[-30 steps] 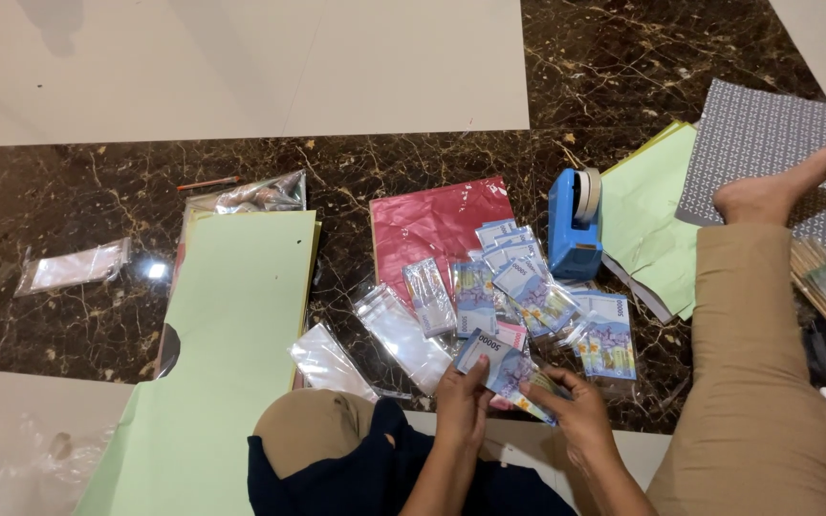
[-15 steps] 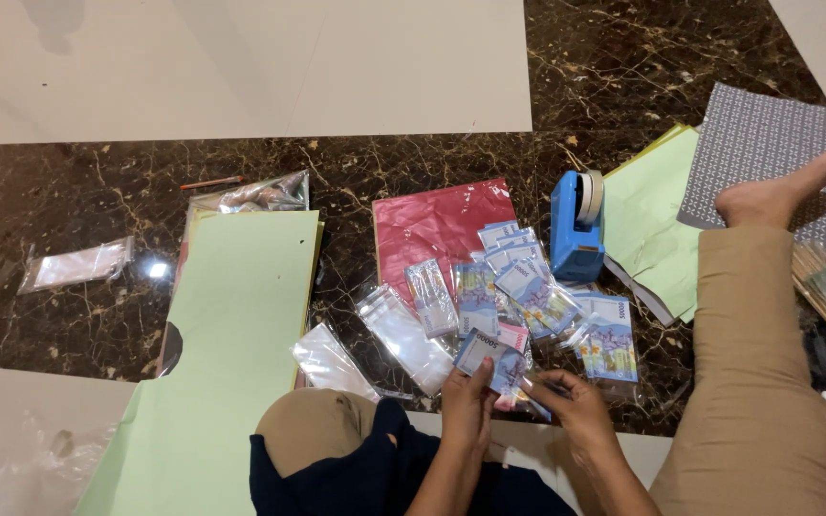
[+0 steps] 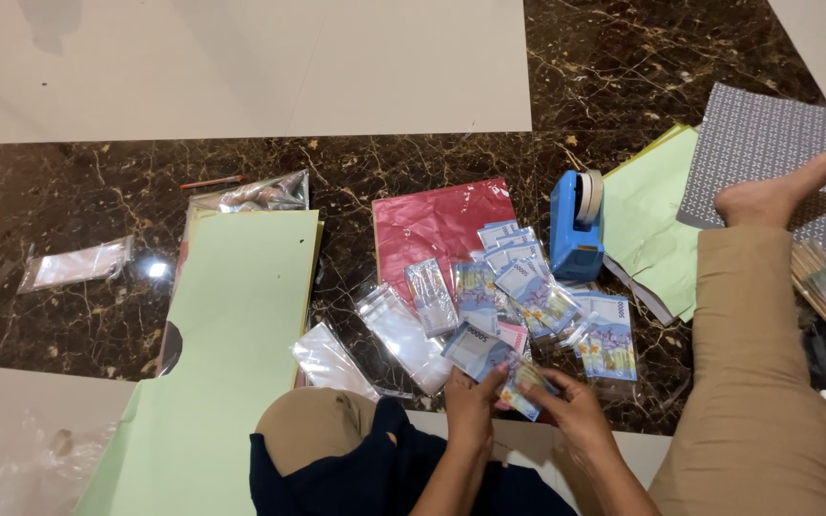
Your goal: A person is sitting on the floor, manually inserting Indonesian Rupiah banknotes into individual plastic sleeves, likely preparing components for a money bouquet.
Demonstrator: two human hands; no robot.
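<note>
Head view, both hands' grip (image 3: 518, 406) on blue banknote (image 3: 478, 350), long axis slanting up-left

Hands drawn together over the banknotes at the near edge of the spread.

Left hand (image 3: 470, 406) has slid slightly toward the body and now pinches a blue banknote (image 3: 475, 349) at its lower edge. Right hand (image 3: 576, 413), earlier lying flatter and further right, has closed in beside the left, fingers curled on a folded note (image 3: 526, 384). The two notes, earlier fanned apart, now nearly overlap.
</note>
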